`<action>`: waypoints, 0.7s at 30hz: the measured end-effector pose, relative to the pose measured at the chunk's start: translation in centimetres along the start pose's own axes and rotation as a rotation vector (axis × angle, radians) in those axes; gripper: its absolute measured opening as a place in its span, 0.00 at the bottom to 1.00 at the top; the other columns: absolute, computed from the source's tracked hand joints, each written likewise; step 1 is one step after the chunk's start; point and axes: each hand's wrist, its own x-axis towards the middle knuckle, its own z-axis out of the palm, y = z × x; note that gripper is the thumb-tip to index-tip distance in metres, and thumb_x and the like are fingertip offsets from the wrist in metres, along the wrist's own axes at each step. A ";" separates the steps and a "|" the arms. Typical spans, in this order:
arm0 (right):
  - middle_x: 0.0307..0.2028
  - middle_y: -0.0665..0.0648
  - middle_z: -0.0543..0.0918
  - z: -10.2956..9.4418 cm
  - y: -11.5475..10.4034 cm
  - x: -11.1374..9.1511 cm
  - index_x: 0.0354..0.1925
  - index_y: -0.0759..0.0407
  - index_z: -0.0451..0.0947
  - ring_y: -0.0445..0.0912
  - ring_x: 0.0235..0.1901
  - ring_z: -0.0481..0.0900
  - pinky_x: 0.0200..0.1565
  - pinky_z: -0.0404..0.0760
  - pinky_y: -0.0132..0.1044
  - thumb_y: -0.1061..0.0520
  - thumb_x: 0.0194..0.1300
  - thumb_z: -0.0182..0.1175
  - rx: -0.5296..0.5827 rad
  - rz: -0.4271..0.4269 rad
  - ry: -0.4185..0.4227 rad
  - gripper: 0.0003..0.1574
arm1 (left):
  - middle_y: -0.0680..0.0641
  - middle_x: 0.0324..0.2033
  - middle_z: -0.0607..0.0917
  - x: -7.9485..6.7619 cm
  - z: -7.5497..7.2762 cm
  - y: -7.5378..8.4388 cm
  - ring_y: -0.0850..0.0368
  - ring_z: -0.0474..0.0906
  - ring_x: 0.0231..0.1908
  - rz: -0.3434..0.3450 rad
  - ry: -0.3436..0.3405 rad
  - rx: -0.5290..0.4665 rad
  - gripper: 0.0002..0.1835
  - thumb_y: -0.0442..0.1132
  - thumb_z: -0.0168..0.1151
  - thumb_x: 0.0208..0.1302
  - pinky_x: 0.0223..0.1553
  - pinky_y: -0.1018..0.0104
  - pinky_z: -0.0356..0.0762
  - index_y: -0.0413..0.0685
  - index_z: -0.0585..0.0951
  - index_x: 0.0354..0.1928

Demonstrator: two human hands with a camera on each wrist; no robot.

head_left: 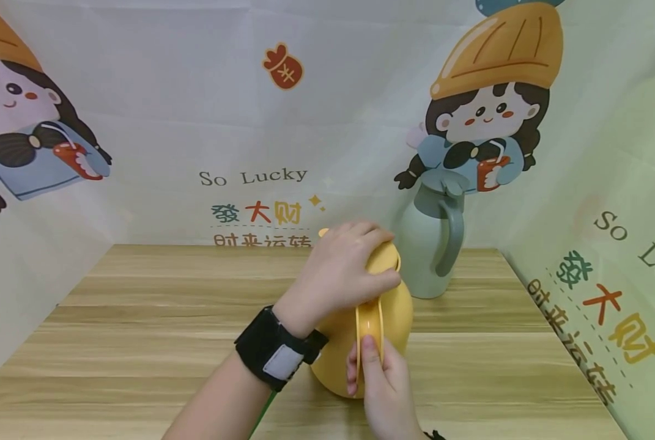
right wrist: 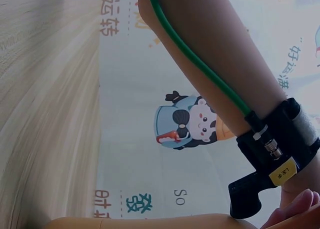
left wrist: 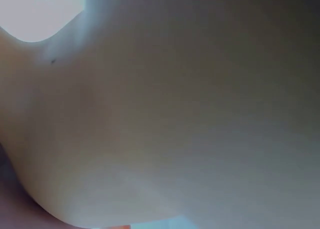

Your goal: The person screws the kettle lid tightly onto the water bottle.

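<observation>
A yellow thermos jug stands on the wooden table in front of me, its handle facing my side. My left hand reaches across and grips the jug's lid from above, fingers over the far side and thumb on the near side. Lower down, my right hand holds the handle, its thumb laid along the outer face. In the right wrist view the jug's edge runs along the bottom. A blurred, close surface fills most of the left wrist view.
Behind the yellow jug, a grey-green jug with a darker handle stands near the back of the wooden table. Printed cloth hangs behind and at both sides. A green cable runs along the left forearm from its black wrist strap.
</observation>
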 end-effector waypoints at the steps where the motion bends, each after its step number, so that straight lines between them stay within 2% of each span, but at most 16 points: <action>1: 0.17 0.60 0.69 0.0 0.0 0.0 0.28 0.67 0.67 0.45 0.12 0.68 0.15 0.73 0.37 0.65 0.74 0.34 0.000 -0.003 0.000 0.19 | 0.56 0.47 0.77 0.0 0.0 0.0 0.58 0.70 0.49 0.015 0.000 0.009 0.24 0.54 0.55 0.51 0.50 0.64 0.65 0.55 0.78 0.51; 5: 0.17 0.60 0.69 0.0 0.0 0.0 0.28 0.67 0.67 0.45 0.12 0.68 0.15 0.73 0.37 0.65 0.74 0.34 0.001 -0.008 -0.002 0.19 | 0.57 0.44 0.76 -0.1 0.0 -0.1 0.60 0.70 0.46 0.063 0.000 0.043 0.22 0.54 0.53 0.54 0.48 0.64 0.64 0.59 0.78 0.51; 8: 0.17 0.60 0.69 0.0 0.0 0.0 0.28 0.67 0.67 0.45 0.12 0.68 0.15 0.73 0.37 0.65 0.74 0.34 0.004 -0.004 -0.005 0.19 | 0.59 0.43 0.75 -0.1 0.0 -0.1 0.61 0.69 0.45 0.065 -0.006 0.049 0.20 0.58 0.53 0.57 0.44 0.64 0.64 0.63 0.79 0.50; 12: 0.17 0.60 0.69 -0.1 0.1 0.0 0.28 0.67 0.67 0.45 0.12 0.68 0.15 0.74 0.37 0.65 0.74 0.34 0.006 -0.002 -0.009 0.19 | 0.59 0.44 0.76 -0.1 0.0 0.0 0.61 0.70 0.46 0.069 -0.004 0.044 0.19 0.61 0.55 0.59 0.47 0.61 0.63 0.64 0.80 0.48; 16: 0.17 0.60 0.69 -0.1 0.1 -0.1 0.28 0.67 0.67 0.46 0.12 0.68 0.15 0.74 0.38 0.65 0.74 0.34 0.006 -0.005 -0.012 0.19 | 0.59 0.46 0.77 -0.1 0.1 -0.1 0.61 0.69 0.50 0.090 0.019 0.041 0.16 0.55 0.55 0.60 0.52 0.57 0.59 0.63 0.80 0.47; 21: 0.17 0.61 0.69 -0.1 0.0 -0.1 0.28 0.67 0.67 0.46 0.12 0.68 0.16 0.74 0.37 0.64 0.74 0.34 0.007 0.016 -0.009 0.19 | 0.61 0.46 0.78 -0.2 0.2 -0.1 0.63 0.68 0.52 0.110 0.046 0.026 0.15 0.50 0.56 0.56 0.55 0.55 0.56 0.61 0.80 0.45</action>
